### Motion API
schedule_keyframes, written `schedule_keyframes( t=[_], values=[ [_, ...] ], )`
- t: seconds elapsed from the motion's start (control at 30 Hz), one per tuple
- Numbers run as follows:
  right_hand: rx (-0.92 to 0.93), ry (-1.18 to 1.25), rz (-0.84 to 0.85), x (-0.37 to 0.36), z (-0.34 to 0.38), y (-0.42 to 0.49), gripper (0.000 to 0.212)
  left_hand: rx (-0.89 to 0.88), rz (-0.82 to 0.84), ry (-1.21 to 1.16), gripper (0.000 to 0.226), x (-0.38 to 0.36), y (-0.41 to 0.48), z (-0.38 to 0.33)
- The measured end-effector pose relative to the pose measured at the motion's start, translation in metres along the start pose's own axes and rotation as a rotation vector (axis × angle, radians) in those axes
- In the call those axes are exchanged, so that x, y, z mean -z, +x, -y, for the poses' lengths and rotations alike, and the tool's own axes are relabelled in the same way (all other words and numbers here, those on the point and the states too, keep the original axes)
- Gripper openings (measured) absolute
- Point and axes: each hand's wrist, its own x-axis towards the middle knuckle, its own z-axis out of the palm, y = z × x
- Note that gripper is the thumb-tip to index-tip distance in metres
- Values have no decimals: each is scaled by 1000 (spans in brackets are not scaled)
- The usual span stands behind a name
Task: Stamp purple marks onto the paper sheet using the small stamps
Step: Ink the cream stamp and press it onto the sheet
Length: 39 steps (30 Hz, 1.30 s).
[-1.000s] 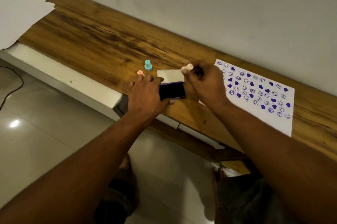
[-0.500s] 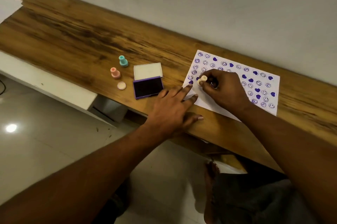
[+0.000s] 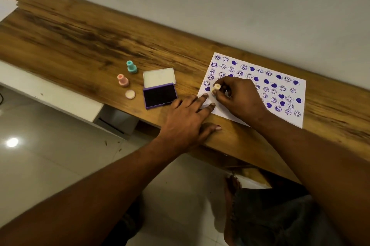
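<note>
Cream stamp [image 3: 216, 88], at the ink pad [image 3: 160, 95] a second ago, now over the paper sheet [image 3: 226, 113] near-left corner. Right hand [image 3: 238, 97] fingers pinch it. Left hand [image 3: 184, 119], fingers straight, pins the sheet corner. Freshly inked, so the next mark looks imminent.

The left forearm [image 3: 100, 185] and right forearm [image 3: 312, 155] are bare along their whole visible length, from the frame edges up to the wrists. The left hand [image 3: 184, 123] and right hand [image 3: 238, 97] are bare too, with short, rounded nails; the left thumbnail [image 3: 218, 128] catches the light and looks pale pink. Lower right, a dark grey garment [image 3: 280, 217] with a faint mottled pattern covers the lap; a bare foot [image 3: 232, 184] shows just beside it, its detail too dim to tell.
</note>
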Motion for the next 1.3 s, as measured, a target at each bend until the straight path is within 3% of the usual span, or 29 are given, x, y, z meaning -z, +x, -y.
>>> schedule_keyframes(
  t=[0.23,0.43,0.5,0.6,1.1,1.2,1.3],
  values=[
    [-3,10,-82,10,15,8,24,15,2,6,79,-1,-1,-2],
    [214,164,-468,35,49,15,9,9,-19,10,75,-4,-1,-3],
    [153,97,-333,20,40,9,10,0,-32,12,73,-3,-2,-2],
    [-77,-109,-85,-11,18,-3,25,-12,-23,14,73,1,-4,-2],
    [-113,-181,-65,-10,23,0,31,16,17,29,77,4,-1,-4],
    [-156,54,-100,-7,23,0,25,20,22,30,79,3,-3,-5],
    [-425,755,-491,22,13,15,12,29,33,11,80,2,-3,-4]
  ],
)
